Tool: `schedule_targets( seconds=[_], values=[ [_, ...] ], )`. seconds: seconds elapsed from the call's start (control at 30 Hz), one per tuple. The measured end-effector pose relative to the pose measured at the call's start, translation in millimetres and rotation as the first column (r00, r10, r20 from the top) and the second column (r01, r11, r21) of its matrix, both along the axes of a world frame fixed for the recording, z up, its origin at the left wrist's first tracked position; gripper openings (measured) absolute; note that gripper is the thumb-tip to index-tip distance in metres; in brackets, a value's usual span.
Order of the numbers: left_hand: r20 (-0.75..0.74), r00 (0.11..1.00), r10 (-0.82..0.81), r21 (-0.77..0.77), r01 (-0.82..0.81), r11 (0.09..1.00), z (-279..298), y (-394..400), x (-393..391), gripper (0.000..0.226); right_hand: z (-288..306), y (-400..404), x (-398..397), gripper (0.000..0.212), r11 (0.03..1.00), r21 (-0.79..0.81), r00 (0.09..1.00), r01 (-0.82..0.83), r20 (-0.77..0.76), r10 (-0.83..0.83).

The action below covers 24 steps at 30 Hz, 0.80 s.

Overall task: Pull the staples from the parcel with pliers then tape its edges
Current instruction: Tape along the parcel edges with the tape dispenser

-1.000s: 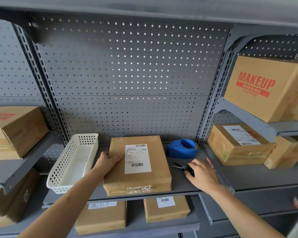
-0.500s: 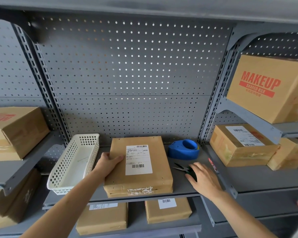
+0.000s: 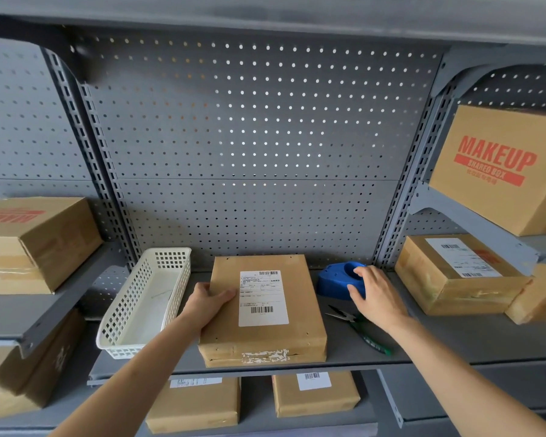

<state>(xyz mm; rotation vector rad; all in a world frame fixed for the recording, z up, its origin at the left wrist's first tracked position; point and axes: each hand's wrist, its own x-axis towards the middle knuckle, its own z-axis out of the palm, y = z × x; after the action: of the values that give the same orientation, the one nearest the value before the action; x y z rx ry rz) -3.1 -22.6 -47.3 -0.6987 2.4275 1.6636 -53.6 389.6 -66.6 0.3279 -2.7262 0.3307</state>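
Observation:
A flat brown parcel (image 3: 300, 298) with a white shipping label lies on the grey middle shelf (image 3: 429, 345). My left hand (image 3: 209, 302) rests on its left edge, thumb on top, pressing it down. To the right of the parcel sits a blue tape dispenser (image 3: 334, 280). My right hand (image 3: 375, 296) lies over the dispenser's right side, fingers curled on it. The green-handled pliers (image 3: 360, 331) lie loose on the shelf between parcel and right forearm, jaws pointing left.
A white perforated basket (image 3: 145, 302) stands left of the parcel. More cardboard boxes sit on the shelves at left (image 3: 35, 244), right (image 3: 454, 272) and below (image 3: 316, 394). A "MAKEUP" box (image 3: 498, 168) sits upper right. A pegboard wall closes the back.
My right hand has left the pliers on the shelf and moved up and back onto the blue tape dispenser. The left hand stays on the parcel.

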Motion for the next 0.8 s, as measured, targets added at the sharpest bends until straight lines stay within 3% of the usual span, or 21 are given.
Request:
schedule_targets(
  seconds=[0.3, 0.67, 0.8],
  values=[
    [0.021, 1.0, -0.019, -0.016, 0.019, 1.0, 4.6, -0.4, -0.2, 0.092, 6.3, -16.3, -34.7, 0.096, 0.994, 0.104, 0.95, 0.041, 0.304, -0.071],
    [-0.001, 1.0, -0.011, -0.029, 0.011, 1.0, 6.0, 1.0, 1.2, 0.089, 5.6, -31.1, -36.7, 0.087, 0.959, 0.251, 0.922, 0.131, 0.326, -0.211],
    [-0.035, 0.999, -0.035, -0.152, 0.029, 0.988, 7.8, -2.1, 3.2, 0.09, 9.1, -31.8, -31.9, 0.083, 0.958, 0.24, 0.928, 0.157, 0.297, -0.227]
  ],
)
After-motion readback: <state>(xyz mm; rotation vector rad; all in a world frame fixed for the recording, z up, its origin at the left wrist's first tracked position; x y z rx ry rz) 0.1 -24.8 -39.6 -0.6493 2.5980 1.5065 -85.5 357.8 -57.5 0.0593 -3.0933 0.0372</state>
